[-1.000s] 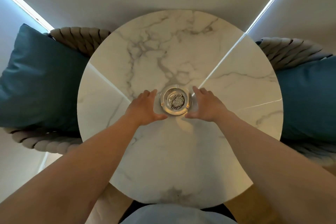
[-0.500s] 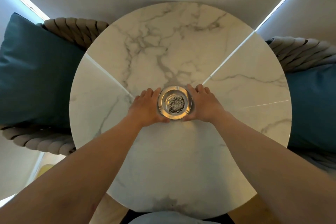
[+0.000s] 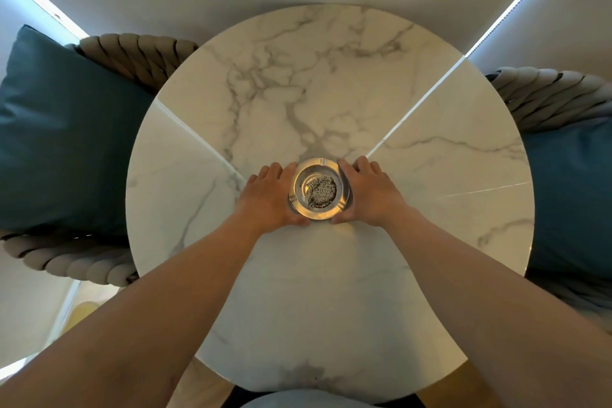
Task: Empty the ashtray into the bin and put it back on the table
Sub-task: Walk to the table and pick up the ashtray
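A round glass ashtray [image 3: 299, 205] with a heap of grey ash [image 3: 320, 190] in its bowl sits near the middle of the round white marble table [image 3: 331, 291]. My left hand [image 3: 270, 197] wraps its left side and my right hand [image 3: 366, 194] wraps its right side. Fingers and thumbs of both hands press against the rim. Whether the ashtray rests on the table or is just lifted off it cannot be told. No bin is in view.
A woven rope chair with a teal cushion [image 3: 66, 136] stands to the left of the table. A second rope chair with a teal cushion [image 3: 569, 195] stands to the right. A pale wall with light strips lies beyond the table.
Both hands moved inward from beside the ashtray and closed onto its two sides. The ashtray stays at about the same spot on the table.
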Available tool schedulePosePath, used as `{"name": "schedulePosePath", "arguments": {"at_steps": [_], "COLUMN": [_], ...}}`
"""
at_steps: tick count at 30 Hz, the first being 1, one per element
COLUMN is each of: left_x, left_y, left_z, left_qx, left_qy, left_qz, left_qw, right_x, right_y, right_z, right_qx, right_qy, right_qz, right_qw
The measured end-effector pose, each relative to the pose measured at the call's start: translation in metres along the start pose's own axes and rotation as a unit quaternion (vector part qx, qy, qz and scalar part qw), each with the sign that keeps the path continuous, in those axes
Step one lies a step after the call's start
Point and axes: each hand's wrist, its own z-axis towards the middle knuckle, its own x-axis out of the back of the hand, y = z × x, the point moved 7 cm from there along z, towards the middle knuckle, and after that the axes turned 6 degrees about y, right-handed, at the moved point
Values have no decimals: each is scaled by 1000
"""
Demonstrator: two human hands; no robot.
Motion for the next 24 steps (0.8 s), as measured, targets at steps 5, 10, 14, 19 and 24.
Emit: {"name": "schedulePosePath", "arguments": {"at_steps": [5,10,14,19,24], "left_x": [-1,-1,3,15,34], "left_y": [2,2,4,5,8], "left_z": [0,1,0,-5,-13], "left_qx": [-3,-5,-8,-20,-42], "left_qy": [3,4,5,17,25], "left_qz": [8,5,-3,-9,-14], "left_qw": [1000,1000,1000,1000,999], "right_x": [-3,-2,1,10,22], "right_y": [-1,-1,-2,-8,-19], "right_z": [1,0,-2,-8,-17], "right_qx": [-1,-1,-7,-9,-13], "right_qy": [-4,-2,-2,13,28], "right_qz": [-2,1,2,3,-7], "right_qw": [1000,1000,1000,1000,1000]}}
